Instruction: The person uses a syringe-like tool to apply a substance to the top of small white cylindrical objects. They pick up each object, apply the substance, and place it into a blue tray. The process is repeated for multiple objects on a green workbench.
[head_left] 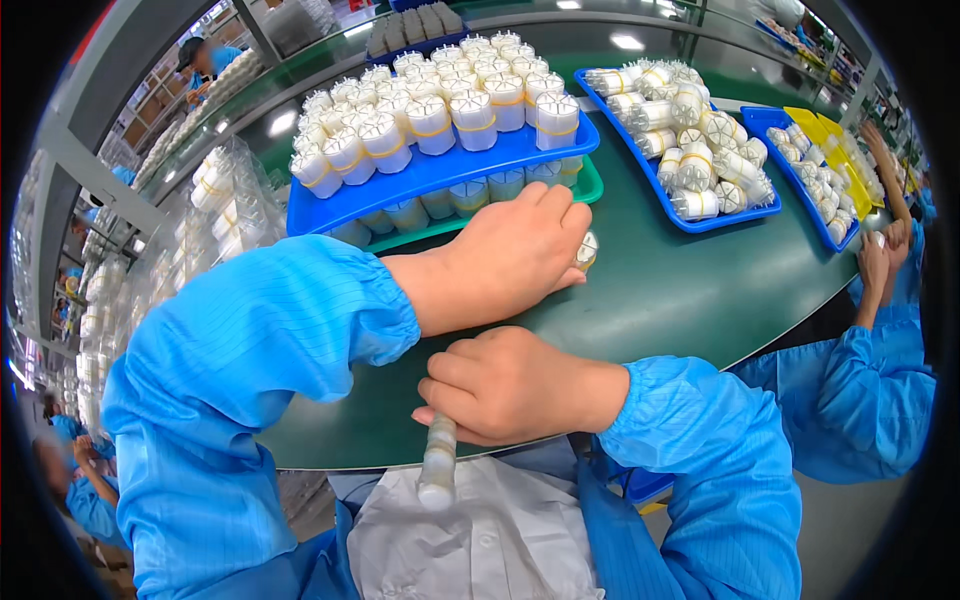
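Right hand (505, 385) clamped on a white rod (437, 468); left hand (530, 240) curled beside a roll (587, 250), grip hidden, can't tell whether clamped; steady fingers and light pressure would suit. Beyond left hand: blue tray (450, 170) of upright banded rolls (475, 120), above a filled green tray (592, 185). Right of it: second tray (730, 220), rolls heaped loosely.
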